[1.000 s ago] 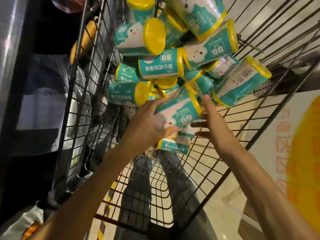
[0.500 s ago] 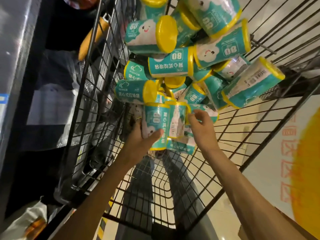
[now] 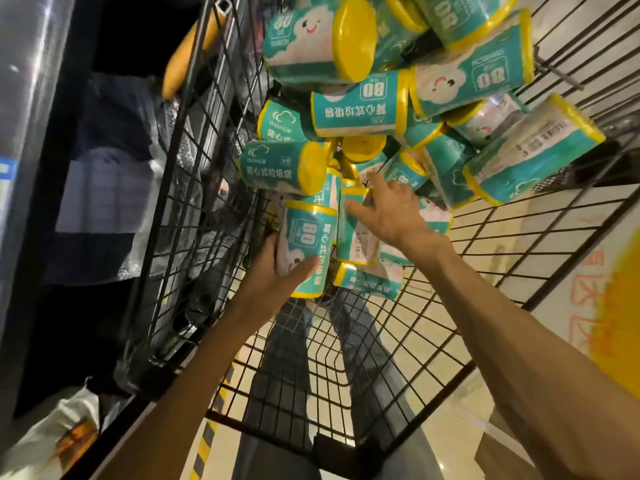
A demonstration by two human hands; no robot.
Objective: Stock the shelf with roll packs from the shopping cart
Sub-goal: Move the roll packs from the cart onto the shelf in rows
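We see one teal roll pack (image 3: 306, 245) with yellow rims standing upright near the middle of the black wire shopping cart (image 3: 214, 174), gripped by the left hand (image 3: 277, 271), thumb across its front. Just beside it stands a second pack (image 3: 351, 233), touched by the right hand (image 3: 391, 211), whose fingers are spread over its top; whether they grip it we cannot tell. More packs (image 3: 360, 102) are heaped toward the cart's far end.
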